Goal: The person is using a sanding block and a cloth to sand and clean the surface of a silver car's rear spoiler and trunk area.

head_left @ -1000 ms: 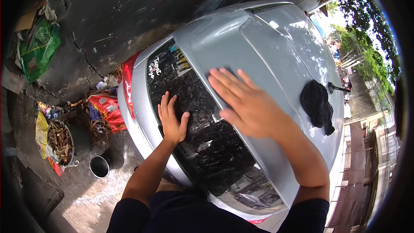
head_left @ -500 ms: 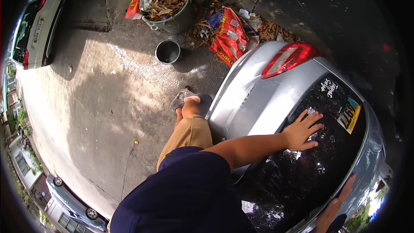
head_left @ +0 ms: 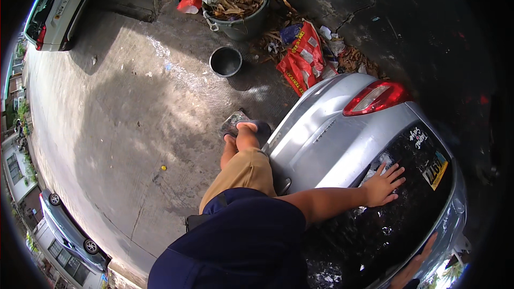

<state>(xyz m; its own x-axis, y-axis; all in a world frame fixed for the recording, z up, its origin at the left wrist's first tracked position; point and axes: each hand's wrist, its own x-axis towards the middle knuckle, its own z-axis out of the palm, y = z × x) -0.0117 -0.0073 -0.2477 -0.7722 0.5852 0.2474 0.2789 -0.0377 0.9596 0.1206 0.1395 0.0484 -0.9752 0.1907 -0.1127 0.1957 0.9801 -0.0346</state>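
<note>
A round, dark plastic bucket (head_left: 225,62) is seen at 11 o'clock, set on grey concrete ground (head_left: 134,123). At 3 to 5 o'clock, the silver, glossy-painted car (head_left: 321,144). On its black-tinted glass rear window (head_left: 402,221), at 4 o'clock, the left hand (head_left: 384,186) is laid open, fingers spread; pressure should be light and even. Right hand (head_left: 415,268), blurred near 5 o'clock: grip cannot be told; better brought into full view.
</note>
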